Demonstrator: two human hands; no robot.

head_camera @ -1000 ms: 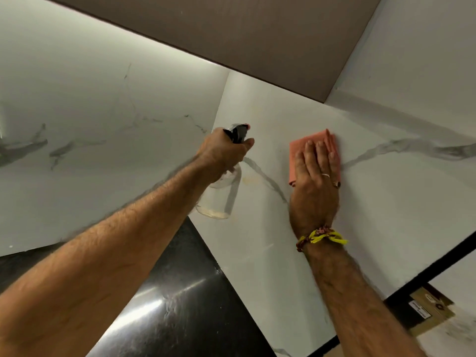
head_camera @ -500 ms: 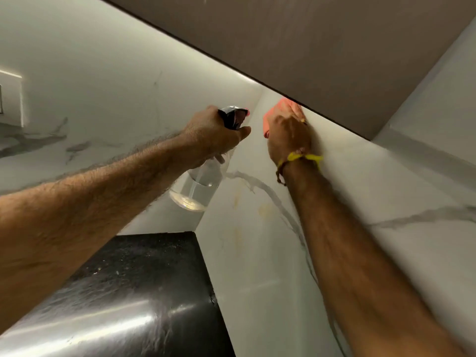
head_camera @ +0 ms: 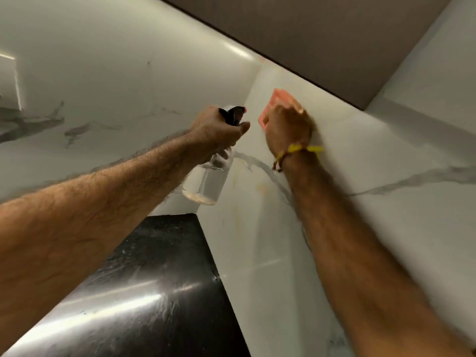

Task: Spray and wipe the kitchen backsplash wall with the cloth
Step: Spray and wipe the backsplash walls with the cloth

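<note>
My left hand (head_camera: 219, 130) grips the black trigger head of a clear spray bottle (head_camera: 208, 181), which hangs in the air near the inner corner of the white marble backsplash (head_camera: 373, 202). The nozzle points at the right-hand wall. My right hand (head_camera: 288, 122) presses a folded pink cloth (head_camera: 277, 99) flat against that wall, high up, just under the cabinet. Only the cloth's top and left edges show past the hand. A yellowish stain (head_camera: 260, 188) marks the wall below the bottle.
A brown upper cabinet (head_camera: 322, 34) overhangs the wall close above the cloth. A black glossy countertop (head_camera: 159, 279) runs below into the corner. The left backsplash wall (head_camera: 103, 86) carries a white switch plate (head_camera: 9, 83) at the far left.
My right hand slid the cloth from the middle of the wall up under the cabinet, then slightly down and right. The left hand kept the bottle near the corner.
</note>
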